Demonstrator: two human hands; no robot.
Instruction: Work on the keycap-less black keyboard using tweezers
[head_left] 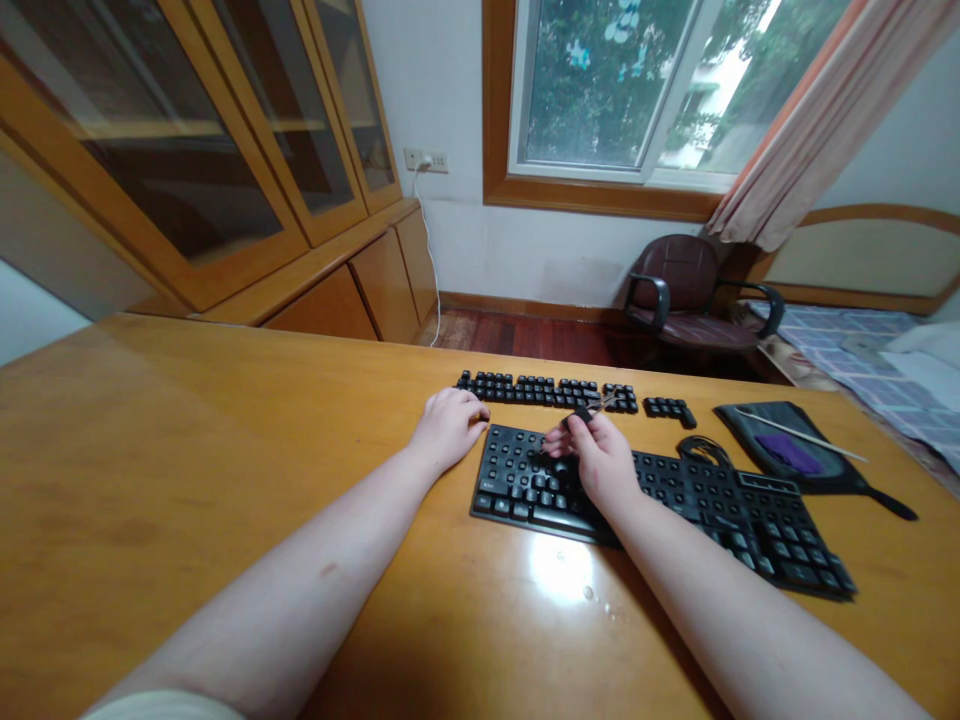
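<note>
Computer keyboard [675,485], many switches bare, lies right of centre. Near its upper-left corner, the left hand [448,425] rests with fingers curled together; whether they grip the dark bit at their tips, I cannot tell. Over the keys, the right hand [604,455] pinches a wire keycap puller [576,417] between thumb and forefinger. The keyboard's long axis slopes toward lower right, spacebar edge facing the bottom. Glossy wooden desk [225,450]; glass-fronted cabinet [225,130] upper left, swivel armchair [679,280] at right.
</note>
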